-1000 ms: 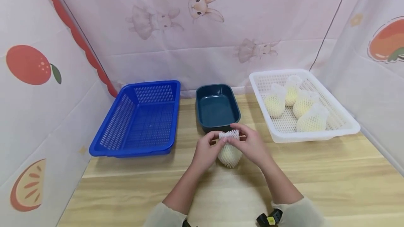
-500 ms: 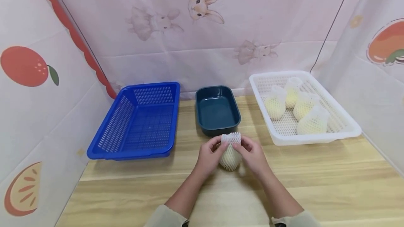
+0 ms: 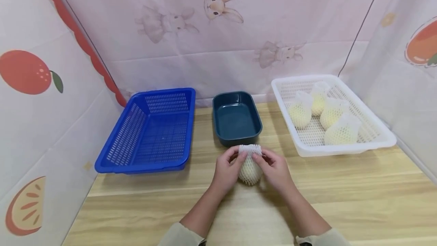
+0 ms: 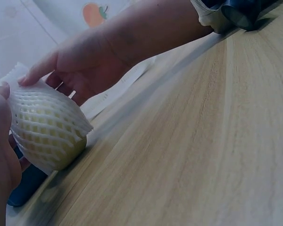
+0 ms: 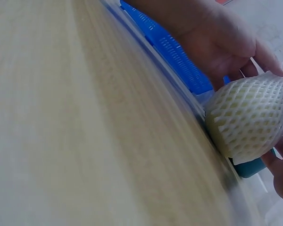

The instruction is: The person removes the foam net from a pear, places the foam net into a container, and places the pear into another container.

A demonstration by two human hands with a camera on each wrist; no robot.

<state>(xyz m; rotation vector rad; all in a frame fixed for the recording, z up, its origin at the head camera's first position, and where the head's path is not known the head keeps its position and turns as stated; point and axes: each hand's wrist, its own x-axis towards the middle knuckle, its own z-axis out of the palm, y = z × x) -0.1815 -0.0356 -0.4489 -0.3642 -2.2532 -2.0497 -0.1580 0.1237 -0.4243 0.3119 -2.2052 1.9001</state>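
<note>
A rounded pale yellow-green fruit (image 4: 52, 129) sits upright on the table in a white foam net (image 3: 250, 168), its lower end bare in both wrist views. On its left side my left hand (image 3: 226, 170) pinches the upper rim of the net, thumb in front and fingers behind. My right hand (image 3: 274, 170) pinches the same rim from the right in the same way. The fingers behind the net are partly hidden in the head view. Just beyond the hands stands a dark teal dish (image 3: 235, 139) with nothing in it.
To the left stands an empty blue plastic basket (image 3: 189, 136). A white basket (image 3: 280, 98) on the right holds several netted fruits (image 3: 300, 115). Printed cloth walls (image 3: 119, 48) close off the back and both sides of the wooden table (image 3: 136, 204).
Both hands have drawn slightly toward the person with the netted fruit, away from the dish. The right fingers, earlier raised over the net's top, now pinch its side. Little differs in the last half second.
</note>
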